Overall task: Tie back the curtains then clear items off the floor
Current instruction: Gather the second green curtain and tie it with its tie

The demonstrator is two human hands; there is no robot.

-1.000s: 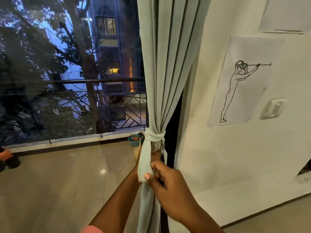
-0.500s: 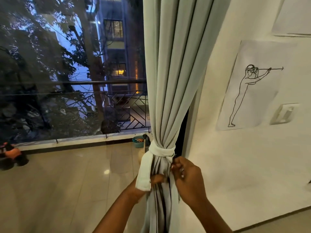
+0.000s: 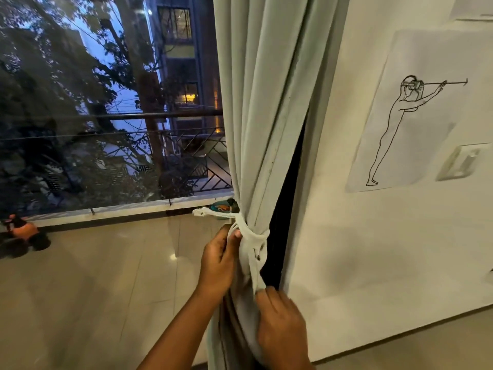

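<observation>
Item: pale grey-green pleated fabric curtain [image 3: 262, 108], gathered against the white wall's edge. I log my left hand [image 3: 217, 263] pinching the matching cloth tie-band [image 3: 252, 237]; my right hand [image 3: 280, 324] grips its hanging tail, seemingly to cinch the knot. Orange toy vehicle [image 3: 24, 233] awaits on the floor.

Both hands [image 3: 217, 265] pulling tie-back [image 3: 252, 240] ends, gathered curtain [image 3: 262, 102], toy [image 3: 22, 233] on floor

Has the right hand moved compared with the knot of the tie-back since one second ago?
Yes. The right hand now grips fabric lower under the tie-back knot.
</observation>
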